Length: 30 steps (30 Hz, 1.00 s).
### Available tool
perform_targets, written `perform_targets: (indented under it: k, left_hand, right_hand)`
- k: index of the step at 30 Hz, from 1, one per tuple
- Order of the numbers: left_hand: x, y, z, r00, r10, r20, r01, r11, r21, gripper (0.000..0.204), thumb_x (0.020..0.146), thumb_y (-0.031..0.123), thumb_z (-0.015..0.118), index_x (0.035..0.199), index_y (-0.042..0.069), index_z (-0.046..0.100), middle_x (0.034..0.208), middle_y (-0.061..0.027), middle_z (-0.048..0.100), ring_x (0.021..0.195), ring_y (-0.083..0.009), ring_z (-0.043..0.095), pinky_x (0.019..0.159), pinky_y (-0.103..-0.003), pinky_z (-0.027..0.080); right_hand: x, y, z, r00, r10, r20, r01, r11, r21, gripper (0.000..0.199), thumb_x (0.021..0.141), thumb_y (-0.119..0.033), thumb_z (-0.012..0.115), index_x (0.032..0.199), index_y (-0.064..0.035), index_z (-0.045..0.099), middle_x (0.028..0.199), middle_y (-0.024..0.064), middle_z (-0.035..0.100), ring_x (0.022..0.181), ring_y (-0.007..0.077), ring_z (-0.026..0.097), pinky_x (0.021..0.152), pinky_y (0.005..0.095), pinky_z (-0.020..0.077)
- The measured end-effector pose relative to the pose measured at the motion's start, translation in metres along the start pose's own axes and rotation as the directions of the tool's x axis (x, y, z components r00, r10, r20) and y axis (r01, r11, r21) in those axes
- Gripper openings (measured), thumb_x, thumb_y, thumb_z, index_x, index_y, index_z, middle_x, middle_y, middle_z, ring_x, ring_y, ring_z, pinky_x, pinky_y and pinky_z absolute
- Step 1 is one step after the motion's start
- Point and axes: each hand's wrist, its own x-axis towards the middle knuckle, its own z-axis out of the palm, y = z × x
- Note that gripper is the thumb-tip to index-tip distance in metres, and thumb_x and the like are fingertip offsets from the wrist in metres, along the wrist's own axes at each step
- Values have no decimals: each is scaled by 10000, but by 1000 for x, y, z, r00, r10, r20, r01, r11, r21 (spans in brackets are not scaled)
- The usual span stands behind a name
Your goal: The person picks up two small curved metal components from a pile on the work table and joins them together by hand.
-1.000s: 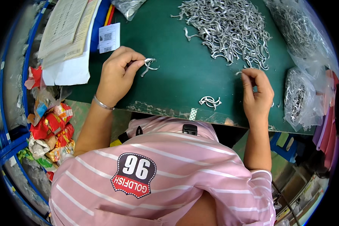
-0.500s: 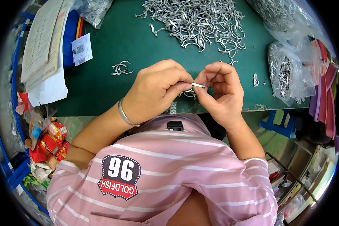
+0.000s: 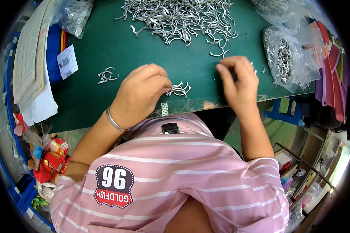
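Observation:
My left hand (image 3: 144, 91) is closed in a pinch at the left end of a small group of curved silver metal pieces (image 3: 179, 89) near the table's front edge. Its fingertips meet the group, and what lies between them is hidden. To the right, my right hand (image 3: 241, 85) is raised over the table, thumb and forefinger apart, slightly smeared, with nothing seen in it. Just beyond its fingertips lie a few loose curved pieces (image 3: 220, 53). A large heap of the same pieces (image 3: 179, 17) covers the far middle of the table.
Another small group of curved pieces (image 3: 107, 75) lies left of my left hand. Clear bags of metal parts (image 3: 282, 58) stand at the right, another bag (image 3: 77, 17) at the far left. Papers (image 3: 33, 58) and a blue bin (image 3: 53, 54) border the green table (image 3: 144, 50) on the left.
My hands have parted. The left has come down to the small group in front; the right has moved away toward the loose pieces. The small piece held between them is no longer distinguishable.

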Motion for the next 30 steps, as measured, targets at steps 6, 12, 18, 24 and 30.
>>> perform_targets:
  k: [6,12,18,24,30]
  left_hand:
    - [3,-3,5,999,-27,-33,25,997,-71,148,756,-61,718,880,8,674,881,-103,634,763,-234,618,664,-305,501]
    - [2,-3,8,984,-56,-171,29,987,-156,187,772,-71,730,935,12,691,903,-85,638,733,-153,605,613,-248,490]
    - [8,14,8,973,-89,-213,19,951,-310,256,764,-51,750,1003,24,696,946,-100,639,740,-163,611,621,-251,498]
    - [2,4,11,984,71,-166,-103,976,-194,208,771,-37,734,970,19,705,887,-111,645,758,-231,628,648,-286,504]
    - [1,1,12,979,-50,-198,18,987,-158,150,785,-53,716,921,5,690,855,-112,648,688,-222,611,603,-298,486]
  right_hand:
    - [1,21,-8,991,125,51,-116,980,-164,92,824,-32,695,893,6,650,811,117,623,748,284,600,681,363,492]
    - [-4,9,-13,835,402,375,-550,602,579,71,913,-69,657,922,1,650,839,37,643,663,99,549,613,235,452]
    - [-9,-7,-2,742,192,643,-668,129,733,81,950,-75,618,993,-8,632,844,34,649,644,68,535,569,199,442]
    - [-8,-30,0,874,73,480,-348,782,517,87,867,-6,665,954,-4,671,840,68,648,752,184,618,658,285,490]
    - [17,8,1,994,-46,97,65,977,-204,168,769,40,680,929,-12,671,925,140,601,866,327,567,766,408,468]
